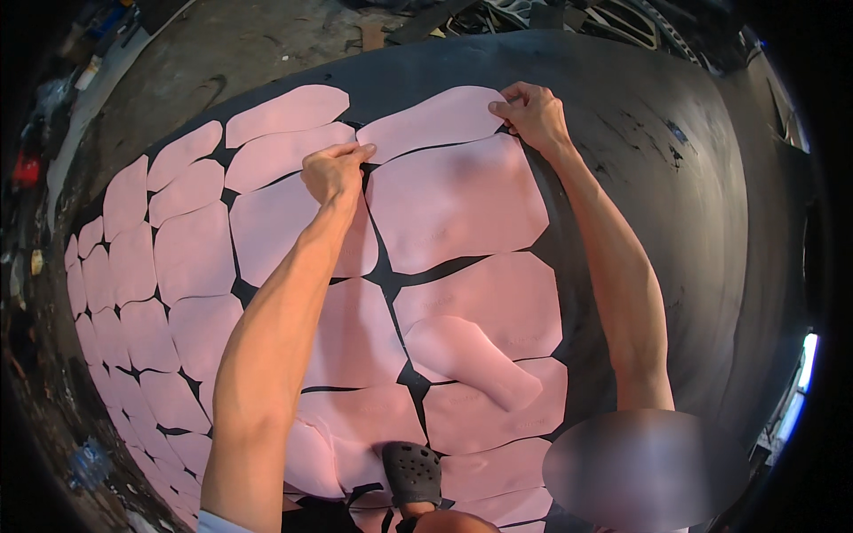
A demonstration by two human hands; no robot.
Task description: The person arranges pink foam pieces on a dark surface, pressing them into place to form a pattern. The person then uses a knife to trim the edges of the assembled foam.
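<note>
Both hands are at the far edge of a layout of flat pink sheet pieces on a large black sheet (649,222). Between them lies a narrow pink piece (431,123) with rounded, cut corners. My left hand (336,171) pinches its left end, fingers closed against the thumb. At the opposite end my right hand (533,115) grips the upper right corner between thumb and fingers. Directly below is a larger pink piece (458,204), set off by a thin black gap. Left of my left hand, another narrow pink piece (289,117) lies flat.
A loose pink strip (475,360) lies over other pieces near the middle. Lower down, a folded pink piece (311,457) sits by a dark clog (413,473) on a foot. Black scraps (613,22) are heaped beyond the far edge. A blurred oval covers the lower right.
</note>
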